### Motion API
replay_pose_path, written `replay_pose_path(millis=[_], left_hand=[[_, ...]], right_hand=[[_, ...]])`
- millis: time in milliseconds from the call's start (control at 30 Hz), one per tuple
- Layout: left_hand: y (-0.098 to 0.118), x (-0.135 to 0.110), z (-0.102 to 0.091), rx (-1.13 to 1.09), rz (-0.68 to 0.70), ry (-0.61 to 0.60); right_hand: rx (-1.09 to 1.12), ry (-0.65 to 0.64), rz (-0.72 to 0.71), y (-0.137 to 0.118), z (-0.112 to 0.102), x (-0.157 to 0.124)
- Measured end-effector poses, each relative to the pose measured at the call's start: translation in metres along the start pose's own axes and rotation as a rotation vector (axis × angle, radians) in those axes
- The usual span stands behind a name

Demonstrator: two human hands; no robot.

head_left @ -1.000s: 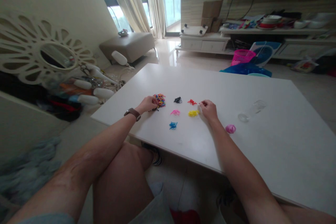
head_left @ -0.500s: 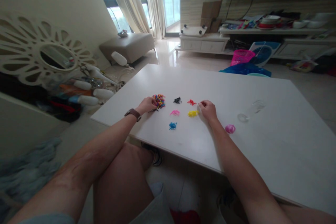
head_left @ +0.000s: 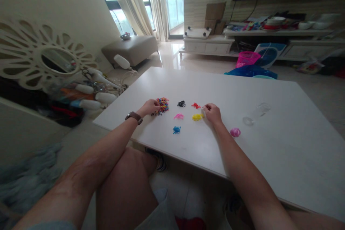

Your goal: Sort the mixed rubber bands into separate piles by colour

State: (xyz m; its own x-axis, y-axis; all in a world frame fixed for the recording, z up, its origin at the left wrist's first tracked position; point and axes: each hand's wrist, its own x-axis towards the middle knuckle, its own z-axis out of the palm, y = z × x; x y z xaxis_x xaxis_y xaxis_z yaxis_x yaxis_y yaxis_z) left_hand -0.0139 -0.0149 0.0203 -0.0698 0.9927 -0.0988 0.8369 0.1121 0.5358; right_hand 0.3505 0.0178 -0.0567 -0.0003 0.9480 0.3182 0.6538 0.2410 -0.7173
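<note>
My left hand (head_left: 151,107), with a dark watch on the wrist, has its fingers pinched at the edge of a mixed pile of colourful small elastic bands (head_left: 164,104). Whatever sits between those fingertips is hidden. Several black bands lie under that hand. My right hand (head_left: 213,113) is closed in a pinch just right of the red bands (head_left: 196,105) and the yellow bands (head_left: 197,117); I cannot make out what it holds. Between the hands lie black bands (head_left: 181,104), pink bands (head_left: 178,116) and blue bands (head_left: 176,129), each colour in its own small heap.
On the white table (head_left: 283,158), right of my right forearm, are a pink round thing (head_left: 235,132) and a clear container (head_left: 262,109) with a clear round piece (head_left: 248,120) beside it. A pink basket (head_left: 247,59) stands beyond the table. A floor lamp (head_left: 105,79) lies at the left.
My left hand has shifted slightly at the mixed pile, and more black bands show beneath it. The right hand stays in nearly the same place. The view has moved a little.
</note>
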Motion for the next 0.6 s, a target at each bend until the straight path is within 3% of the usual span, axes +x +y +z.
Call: replay_pose_path(millis=[233, 467, 600], left_hand=[[-0.0008, 0.0002, -0.0035, -0.094, 0.0, 0.01], [0.0008, -0.002, -0.0015, -0.336, -0.063, -0.072], [0.0006, -0.0023, -0.0006, -0.355, -0.059, -0.078]], right_hand=[[-0.002, 0.002, -0.005, 0.001, 0.0001, -0.0004], [-0.011, -0.001, -0.009, 0.002, -0.0002, 0.0005], [-0.009, -0.002, -0.008, 0.0025, -0.0003, 0.0005]])
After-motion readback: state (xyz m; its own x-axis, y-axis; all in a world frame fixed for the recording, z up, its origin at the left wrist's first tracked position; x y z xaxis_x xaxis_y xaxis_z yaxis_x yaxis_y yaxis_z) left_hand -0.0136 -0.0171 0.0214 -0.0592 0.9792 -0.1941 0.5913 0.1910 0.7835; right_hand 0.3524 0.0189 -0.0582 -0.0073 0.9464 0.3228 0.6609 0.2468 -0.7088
